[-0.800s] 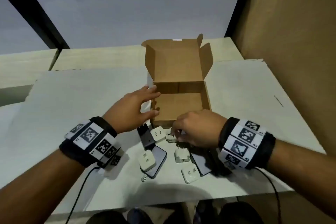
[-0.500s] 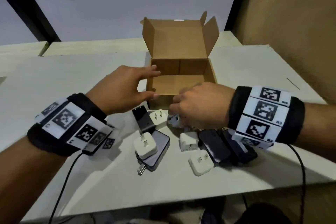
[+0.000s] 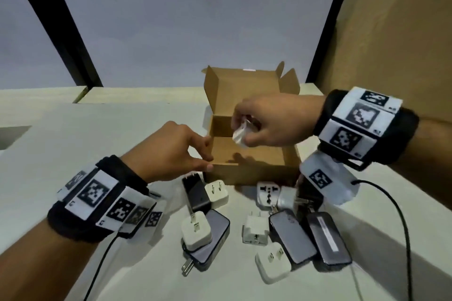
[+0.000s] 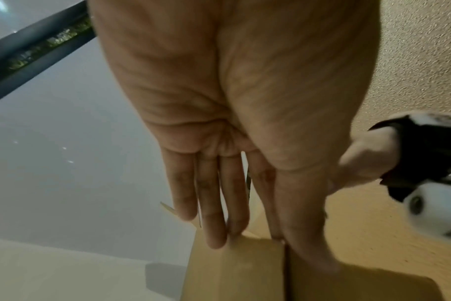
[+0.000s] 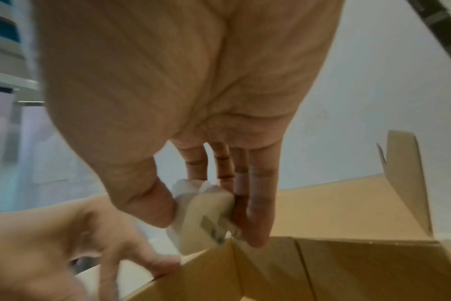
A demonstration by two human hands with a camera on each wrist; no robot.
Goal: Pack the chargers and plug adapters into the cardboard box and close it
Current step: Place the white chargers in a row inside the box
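Observation:
The cardboard box point(image 3: 254, 175) stands open on the white table, lid flap upright at the back, inside bare. My right hand point(image 3: 244, 127) hovers over the box's left half and pinches a small white plug adapter point(image 3: 238, 137) between thumb and fingers. The right wrist view shows that adapter point(image 5: 204, 215), prongs showing, just above the box wall point(image 5: 348, 264). My left hand point(image 3: 208, 154) lies against the box's front-left corner. Its straight fingers point(image 4: 216, 234) rest on the outer left wall and the thumb on the front face.
In front of the box lie several white cube chargers point(image 3: 195, 231), a white universal adapter point(image 3: 267, 194), a black charger point(image 3: 195, 193) and dark power bricks point(image 3: 291, 236). A brown wall point(image 3: 391, 32) rises at the right. The table's front edge is near.
My right hand picked the white adapter up from the pile in front of the box and raised it over the box. My left hand stayed at the box's corner.

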